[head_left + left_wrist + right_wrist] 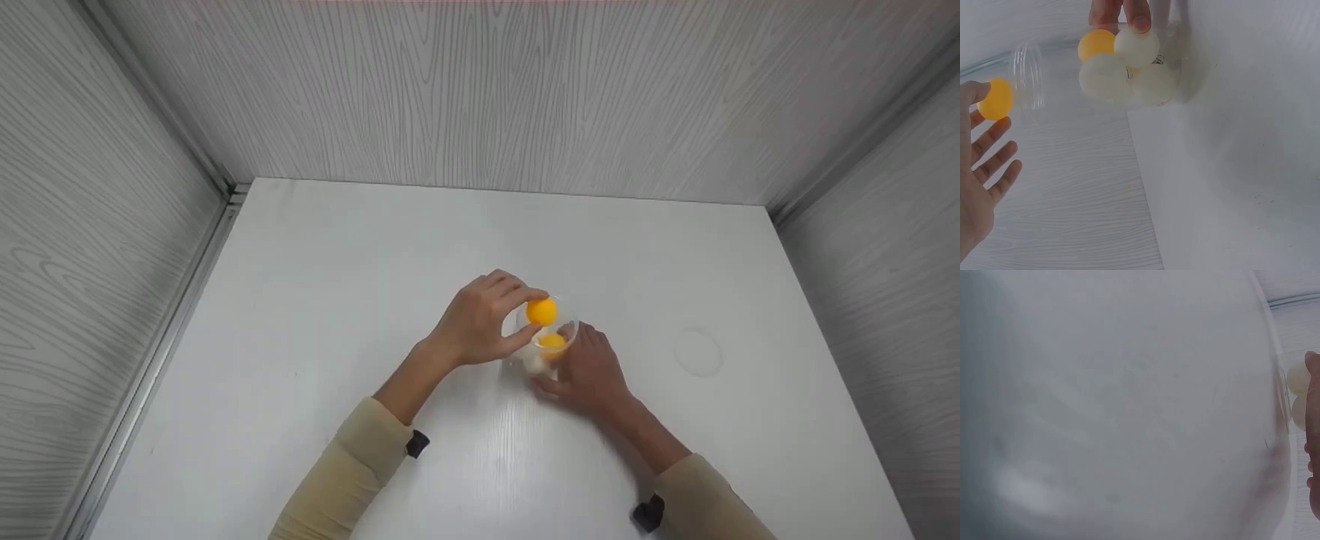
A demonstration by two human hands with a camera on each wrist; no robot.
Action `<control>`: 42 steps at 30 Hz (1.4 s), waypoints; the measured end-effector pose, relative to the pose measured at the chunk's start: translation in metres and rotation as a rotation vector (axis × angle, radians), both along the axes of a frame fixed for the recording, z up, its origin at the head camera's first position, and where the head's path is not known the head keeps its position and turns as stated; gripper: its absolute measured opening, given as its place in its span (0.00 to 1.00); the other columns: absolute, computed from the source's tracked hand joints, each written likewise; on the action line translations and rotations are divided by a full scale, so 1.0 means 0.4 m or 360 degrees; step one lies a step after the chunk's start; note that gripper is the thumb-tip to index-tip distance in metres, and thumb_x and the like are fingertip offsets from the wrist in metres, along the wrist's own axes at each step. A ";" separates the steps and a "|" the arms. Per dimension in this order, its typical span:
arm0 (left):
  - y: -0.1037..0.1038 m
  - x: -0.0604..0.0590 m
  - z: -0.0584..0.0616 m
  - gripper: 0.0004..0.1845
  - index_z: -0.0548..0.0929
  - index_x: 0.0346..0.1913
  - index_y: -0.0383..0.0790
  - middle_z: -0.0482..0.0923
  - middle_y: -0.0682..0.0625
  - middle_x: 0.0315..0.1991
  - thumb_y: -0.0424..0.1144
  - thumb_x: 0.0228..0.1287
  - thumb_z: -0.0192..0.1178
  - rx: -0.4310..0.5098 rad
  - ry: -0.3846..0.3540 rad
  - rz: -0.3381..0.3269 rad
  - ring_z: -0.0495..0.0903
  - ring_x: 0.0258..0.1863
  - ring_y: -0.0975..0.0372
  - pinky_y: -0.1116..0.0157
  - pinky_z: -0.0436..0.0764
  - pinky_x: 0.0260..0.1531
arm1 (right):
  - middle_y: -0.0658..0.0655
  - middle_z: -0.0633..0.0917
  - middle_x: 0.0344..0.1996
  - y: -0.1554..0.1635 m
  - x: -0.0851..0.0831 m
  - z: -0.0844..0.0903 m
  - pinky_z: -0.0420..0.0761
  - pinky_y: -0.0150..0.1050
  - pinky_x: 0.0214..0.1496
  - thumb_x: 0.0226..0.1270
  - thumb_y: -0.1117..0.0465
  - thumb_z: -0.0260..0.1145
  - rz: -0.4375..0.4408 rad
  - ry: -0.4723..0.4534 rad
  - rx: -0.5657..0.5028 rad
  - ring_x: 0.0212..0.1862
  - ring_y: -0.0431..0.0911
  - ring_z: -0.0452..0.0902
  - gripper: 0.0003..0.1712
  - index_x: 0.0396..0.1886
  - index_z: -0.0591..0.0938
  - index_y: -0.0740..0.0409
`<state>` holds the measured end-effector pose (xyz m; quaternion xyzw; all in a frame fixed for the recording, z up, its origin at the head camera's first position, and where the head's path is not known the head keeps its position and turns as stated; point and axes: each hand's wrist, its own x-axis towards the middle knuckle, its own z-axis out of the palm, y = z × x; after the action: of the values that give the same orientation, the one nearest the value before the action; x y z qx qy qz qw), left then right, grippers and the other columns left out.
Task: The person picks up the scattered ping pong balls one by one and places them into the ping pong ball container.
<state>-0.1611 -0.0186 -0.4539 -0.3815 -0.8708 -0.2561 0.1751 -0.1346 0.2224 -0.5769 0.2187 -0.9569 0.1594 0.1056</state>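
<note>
In the head view my left hand (525, 319) pinches an orange ball (541, 311) between thumb and fingertips, right above the mouth of a clear plastic cup (564, 330). The cup stands on the white table (315, 300) and holds another orange ball (552, 340) and white balls (534, 363). My right hand (570, 360) grips the cup from its near right side. The left wrist view shows the pinched orange ball (995, 99), the cup's white balls (1103, 76) and right-hand fingers (1140, 17) behind them. The right wrist view is mostly blurred table, with a finger (1313, 439) at its right edge.
A faint round clear disc or mark (697, 351) lies on the table to the right of the cup. Grey wood-grain walls (480, 90) close in the table at the back and both sides. Black wrist straps (417, 444) sit on both sleeves.
</note>
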 end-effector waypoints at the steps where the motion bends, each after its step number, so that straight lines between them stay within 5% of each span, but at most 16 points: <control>1: 0.002 -0.001 -0.002 0.19 0.87 0.58 0.48 0.90 0.53 0.49 0.48 0.67 0.69 0.0001 -0.0001 -0.0004 0.85 0.51 0.58 0.63 0.87 0.55 | 0.57 0.86 0.47 0.000 0.000 0.000 0.83 0.55 0.63 0.59 0.31 0.71 0.0001 0.0007 -0.0003 0.52 0.55 0.80 0.41 0.58 0.79 0.58; 21: 0.024 -0.023 -0.025 0.16 0.89 0.56 0.46 0.90 0.52 0.50 0.47 0.69 0.66 -0.0042 -0.0075 -0.0024 0.84 0.53 0.57 0.58 0.84 0.57 | 0.58 0.86 0.59 0.001 -0.004 -0.010 0.77 0.57 0.71 0.63 0.31 0.68 0.0023 -0.0019 -0.0002 0.62 0.55 0.79 0.42 0.65 0.77 0.57; 42: 0.011 -0.019 -0.017 0.17 0.88 0.56 0.46 0.89 0.52 0.50 0.47 0.69 0.67 -0.0069 -0.0102 -0.0021 0.84 0.55 0.57 0.59 0.84 0.57 | 0.60 0.86 0.59 0.002 -0.003 -0.005 0.76 0.57 0.73 0.61 0.31 0.69 -0.0018 -0.0064 0.0003 0.64 0.56 0.78 0.45 0.64 0.77 0.60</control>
<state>-0.1686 -0.0141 -0.4608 -0.3827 -0.8787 -0.2503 0.1370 -0.1360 0.2232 -0.5789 0.2102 -0.9601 0.1624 0.0872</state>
